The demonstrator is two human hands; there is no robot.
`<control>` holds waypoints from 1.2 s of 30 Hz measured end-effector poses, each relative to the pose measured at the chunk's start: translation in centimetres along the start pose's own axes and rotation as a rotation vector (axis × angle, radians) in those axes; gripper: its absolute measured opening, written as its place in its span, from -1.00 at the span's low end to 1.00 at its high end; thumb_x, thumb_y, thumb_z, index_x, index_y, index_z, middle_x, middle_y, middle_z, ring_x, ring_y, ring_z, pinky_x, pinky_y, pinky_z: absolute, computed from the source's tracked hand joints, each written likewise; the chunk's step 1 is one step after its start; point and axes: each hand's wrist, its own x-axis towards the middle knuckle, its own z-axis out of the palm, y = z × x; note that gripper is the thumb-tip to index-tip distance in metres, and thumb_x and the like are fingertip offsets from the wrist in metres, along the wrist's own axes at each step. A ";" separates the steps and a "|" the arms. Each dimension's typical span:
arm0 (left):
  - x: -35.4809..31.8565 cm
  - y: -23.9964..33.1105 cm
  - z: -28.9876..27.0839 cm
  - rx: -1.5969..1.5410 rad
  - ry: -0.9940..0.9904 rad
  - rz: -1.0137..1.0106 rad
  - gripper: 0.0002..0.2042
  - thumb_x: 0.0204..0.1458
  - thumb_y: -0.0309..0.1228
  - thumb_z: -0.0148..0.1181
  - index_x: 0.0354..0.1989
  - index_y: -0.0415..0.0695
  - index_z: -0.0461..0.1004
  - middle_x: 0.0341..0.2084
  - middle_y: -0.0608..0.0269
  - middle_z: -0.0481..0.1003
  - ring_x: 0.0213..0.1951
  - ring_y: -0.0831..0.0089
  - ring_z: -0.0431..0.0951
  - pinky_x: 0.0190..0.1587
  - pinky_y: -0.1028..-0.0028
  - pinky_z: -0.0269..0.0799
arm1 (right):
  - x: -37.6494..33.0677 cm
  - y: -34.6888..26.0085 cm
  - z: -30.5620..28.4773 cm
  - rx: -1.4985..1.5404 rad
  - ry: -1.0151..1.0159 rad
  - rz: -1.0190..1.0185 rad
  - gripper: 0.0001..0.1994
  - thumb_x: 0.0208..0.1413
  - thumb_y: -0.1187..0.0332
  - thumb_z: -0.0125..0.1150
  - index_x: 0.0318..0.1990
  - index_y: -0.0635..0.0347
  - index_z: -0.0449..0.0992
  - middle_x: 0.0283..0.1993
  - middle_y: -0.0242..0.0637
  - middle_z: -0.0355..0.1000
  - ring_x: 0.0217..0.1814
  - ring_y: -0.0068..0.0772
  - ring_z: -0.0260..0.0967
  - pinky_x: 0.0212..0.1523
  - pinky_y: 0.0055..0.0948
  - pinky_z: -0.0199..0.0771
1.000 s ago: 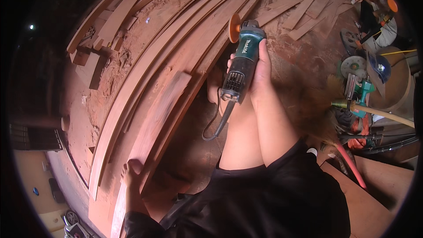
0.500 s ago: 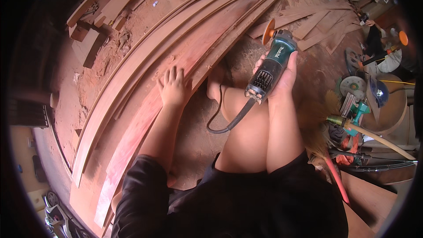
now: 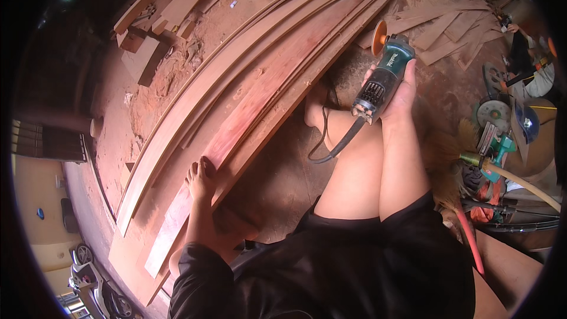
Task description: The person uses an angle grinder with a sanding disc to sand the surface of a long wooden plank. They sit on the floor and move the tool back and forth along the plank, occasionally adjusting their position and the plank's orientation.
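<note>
In my right hand point(image 3: 403, 91) is a green and black angle grinder point(image 3: 384, 80), held around its body from below. An orange disc point(image 3: 378, 38) is on its far end, and a black cord point(image 3: 347, 140) loops down from its near end. My left hand point(image 3: 199, 181) is closed over the near part of a long reddish plank point(image 3: 227, 142), fingers bent over its left side. Something dark, perhaps a shaded thumb, shows beside these fingers. The plank lies along a wider wooden board point(image 3: 137, 260), next to several curved strips point(image 3: 159, 142).
Wood offcuts point(image 3: 142, 62) and shavings lie at the far left. Thin boards point(image 3: 443, 32) are piled at the far right. To my right are a broom point(image 3: 469, 153), a green tool point(image 3: 501, 152) and a blue rounded object point(image 3: 527, 124). A motorbike point(image 3: 97, 283) stands at the lower left.
My left hand has slid nearer to me along the plank, and its spread fingers have bent. The grinder stays in my right hand. The whole view has shifted slightly.
</note>
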 end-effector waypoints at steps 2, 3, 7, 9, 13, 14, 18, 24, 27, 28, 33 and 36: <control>-0.7 1.7 -0.9 -0.110 0.009 0.007 -0.18 0.02 0.00 0.50 0.47 -0.03 0.38 0.33 0.11 0.46 0.38 0.00 0.41 0.44 -0.08 0.21 | -0.5 -0.1 0.0 0.032 -0.020 -0.070 -0.13 0.30 -0.54 -0.03 0.07 0.28 0.45 -0.15 -0.01 0.53 -0.16 -0.02 0.55 -0.14 -0.07 0.67; -1.2 2.8 -2.2 -0.159 0.011 0.012 -0.19 0.01 -0.02 0.52 0.45 -0.03 0.41 0.32 0.13 0.48 0.37 0.02 0.42 0.44 -0.05 0.23 | -1.1 -0.2 0.3 0.038 -0.004 -0.100 -0.14 0.31 -0.52 -0.02 0.08 0.29 0.44 -0.15 0.01 0.52 -0.15 -0.02 0.55 -0.12 -0.07 0.67; -1.7 3.7 -4.1 -0.230 -0.052 -0.105 -0.21 -0.01 -0.09 0.53 0.43 -0.02 0.41 0.29 0.13 0.51 0.35 0.07 0.45 0.44 0.02 0.26 | -2.0 0.0 0.4 0.099 -0.021 -0.133 -0.15 0.33 -0.48 0.01 0.19 0.30 0.39 -0.10 0.05 0.50 -0.10 0.04 0.55 -0.02 -0.01 0.70; -1.5 3.5 -4.7 -0.283 -0.097 -0.120 -0.11 -0.06 -0.06 0.56 0.49 0.01 0.32 0.28 0.06 0.48 0.39 0.03 0.39 0.46 -0.03 0.21 | -2.0 0.3 0.3 0.112 -0.035 -0.141 -0.13 0.33 -0.48 0.01 0.24 0.30 0.36 -0.08 0.07 0.49 -0.08 0.07 0.55 0.02 0.02 0.71; -1.6 5.0 -6.3 -0.176 -0.129 -0.061 -0.02 -0.08 0.02 0.58 0.54 0.05 0.23 0.26 -0.08 0.46 0.39 -0.08 0.35 0.48 -0.09 0.16 | -2.0 1.5 1.0 0.124 -0.010 -0.149 -0.10 0.31 -0.52 -0.01 0.19 0.33 0.38 -0.08 0.06 0.50 -0.07 0.06 0.55 0.04 0.01 0.69; -1.2 5.6 -7.2 -0.135 -0.191 -0.054 0.00 -0.08 0.04 0.58 0.55 0.07 0.21 0.26 -0.11 0.45 0.39 -0.11 0.34 0.49 -0.11 0.15 | -1.8 1.6 0.8 0.137 -0.038 -0.135 -0.10 0.31 -0.52 -0.01 0.17 0.33 0.39 -0.08 0.06 0.50 -0.06 0.06 0.55 0.05 0.01 0.69; -1.1 5.4 -8.3 -0.153 -0.142 0.043 -0.12 0.05 0.01 0.47 0.56 0.10 0.23 0.19 -0.12 0.46 0.31 -0.16 0.42 0.40 -0.14 0.26 | -2.0 3.2 2.6 0.167 -0.034 -0.097 -0.10 0.31 -0.55 -0.12 0.06 0.32 0.46 -0.13 -0.03 0.52 -0.14 -0.02 0.54 -0.09 -0.05 0.66; -0.8 6.1 -10.2 -0.169 -0.064 0.059 -0.29 0.13 -0.22 0.28 0.53 0.10 0.35 0.16 -0.06 0.47 0.20 -0.09 0.51 0.25 -0.08 0.40 | -2.0 4.1 3.6 0.100 -0.022 -0.079 -0.10 0.32 -0.55 -0.13 0.05 0.32 0.45 -0.14 -0.04 0.51 -0.15 -0.02 0.52 -0.11 -0.06 0.65; -0.2 6.0 -9.5 -0.154 0.071 0.148 -0.26 0.04 -0.29 0.31 0.51 0.13 0.37 0.21 0.03 0.46 0.21 -0.06 0.49 0.25 -0.07 0.39 | -1.8 3.7 3.2 0.064 -0.033 -0.063 -0.10 0.30 -0.56 -0.12 0.03 0.33 0.45 -0.15 -0.05 0.51 -0.16 -0.04 0.52 -0.12 -0.08 0.63; -0.2 6.1 -9.6 -0.147 0.082 0.169 -0.26 0.02 -0.31 0.32 0.50 0.14 0.38 0.22 0.06 0.46 0.22 -0.06 0.49 0.26 -0.06 0.39 | -1.7 3.5 2.9 0.053 -0.043 -0.056 -0.09 0.30 -0.56 -0.12 0.02 0.33 0.45 -0.15 -0.06 0.51 -0.16 -0.05 0.52 -0.13 -0.09 0.62; 1.5 6.4 -10.7 -0.110 0.133 0.184 -0.24 -0.07 -0.34 0.37 0.45 0.18 0.42 0.24 0.16 0.46 0.25 -0.04 0.48 0.29 -0.06 0.37 | -1.0 2.3 1.8 0.068 -0.037 -0.036 -0.07 0.26 -0.59 -0.10 0.02 0.33 0.45 -0.16 -0.08 0.52 -0.15 -0.08 0.52 -0.11 -0.10 0.61; 4.2 6.6 -10.8 -0.102 0.144 0.184 -0.25 -0.06 -0.31 0.39 0.44 0.18 0.41 0.23 0.11 0.47 0.26 -0.06 0.48 0.30 -0.09 0.37 | -0.6 1.6 1.4 0.078 -0.042 -0.044 -0.09 0.32 -0.54 -0.11 0.10 0.34 0.42 -0.11 0.00 0.51 -0.12 0.00 0.53 -0.07 -0.06 0.67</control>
